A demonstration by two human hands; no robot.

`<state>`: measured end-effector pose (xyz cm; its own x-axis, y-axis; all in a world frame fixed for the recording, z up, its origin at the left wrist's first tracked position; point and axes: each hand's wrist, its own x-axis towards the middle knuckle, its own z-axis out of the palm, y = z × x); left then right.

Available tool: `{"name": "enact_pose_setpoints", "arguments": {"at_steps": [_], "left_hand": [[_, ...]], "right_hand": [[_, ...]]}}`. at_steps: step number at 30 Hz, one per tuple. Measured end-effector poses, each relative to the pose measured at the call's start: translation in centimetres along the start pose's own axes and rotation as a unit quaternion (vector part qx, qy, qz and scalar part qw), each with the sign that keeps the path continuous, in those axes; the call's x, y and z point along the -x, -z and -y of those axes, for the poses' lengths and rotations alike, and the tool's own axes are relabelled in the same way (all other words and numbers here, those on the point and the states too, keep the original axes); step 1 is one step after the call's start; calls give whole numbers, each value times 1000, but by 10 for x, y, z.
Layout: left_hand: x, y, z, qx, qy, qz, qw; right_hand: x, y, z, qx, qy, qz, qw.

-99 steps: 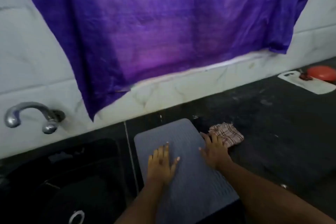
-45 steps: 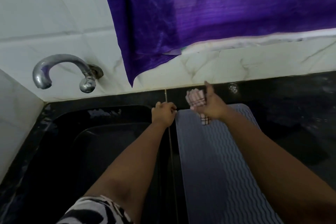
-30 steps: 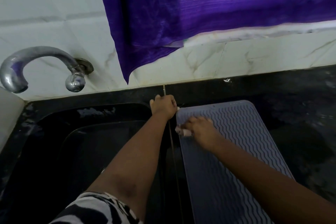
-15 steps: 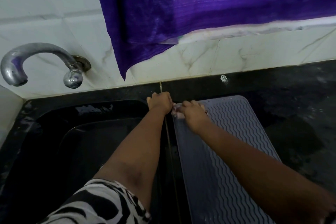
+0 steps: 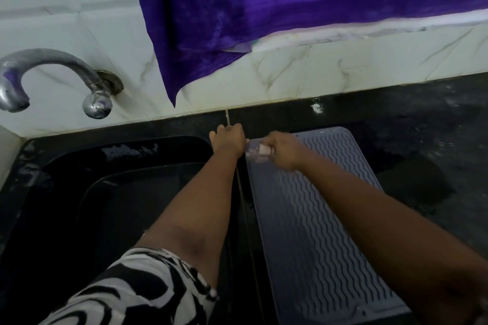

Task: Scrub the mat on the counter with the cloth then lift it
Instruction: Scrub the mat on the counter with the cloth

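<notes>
A grey mat point(image 5: 314, 221) with wavy ridges lies on the black counter point(image 5: 412, 124), just right of the sink. My right hand point(image 5: 284, 149) is closed on a bunched checked cloth point(image 5: 260, 151) and presses it on the mat's far left corner. The cloth is mostly hidden in the fist and blurred. My left hand point(image 5: 229, 138) is clenched at the mat's far left edge, beside the right hand; whether it grips the mat's corner I cannot tell.
A black sink point(image 5: 105, 192) fills the left, with a metal tap point(image 5: 52, 79) on the white tiled wall above it. A purple cloth point(image 5: 290, 8) hangs over the wall. The counter to the right of the mat looks wet.
My right hand with the cloth moved along the mat's far left part, down and back up to the corner. My left hand stayed fisted at the mat's far left edge.
</notes>
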<state>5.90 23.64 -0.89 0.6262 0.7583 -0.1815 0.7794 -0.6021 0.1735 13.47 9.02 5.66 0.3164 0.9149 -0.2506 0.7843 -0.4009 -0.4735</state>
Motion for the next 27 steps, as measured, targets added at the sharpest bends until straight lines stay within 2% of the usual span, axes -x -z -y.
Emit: {"name": "enact_pose_setpoints", "arguments": {"at_steps": [2, 4, 7, 13, 15, 17, 19, 21, 23, 27], "left_hand": [[0, -2, 0, -11, -3, -9, 1000], [1, -1, -1, -15, -6, -15, 1000], [-1, -2, 0, -19, -18, -20, 999], [4, 2, 0, -24, -31, -6, 999], [11, 5, -4, -45, -42, -21, 998], [23, 9, -8, -95, -72, -59, 991], [40, 9, -12, -105, -104, -125, 981], [60, 6, -16, -33, -111, -170, 979], [79, 2, -21, -9, -114, -138, 984], [99, -13, -14, -98, -127, -1, 987]], "right_hand": [[-23, -15, 2, 70, -28, -50, 996], [-22, -38, -1, 134, -46, -64, 988], [13, -64, -6, 108, -29, -69, 991], [150, -108, 2, 112, 0, -5, 994], [170, -102, 2, 71, 5, 55, 996], [161, -80, 4, -25, 0, 108, 994], [133, -55, 7, -36, 11, 46, 998], [97, -45, 7, 16, 13, -45, 999], [74, -50, 12, 71, -6, -64, 995], [89, -89, 5, 171, -17, -30, 985]]}}
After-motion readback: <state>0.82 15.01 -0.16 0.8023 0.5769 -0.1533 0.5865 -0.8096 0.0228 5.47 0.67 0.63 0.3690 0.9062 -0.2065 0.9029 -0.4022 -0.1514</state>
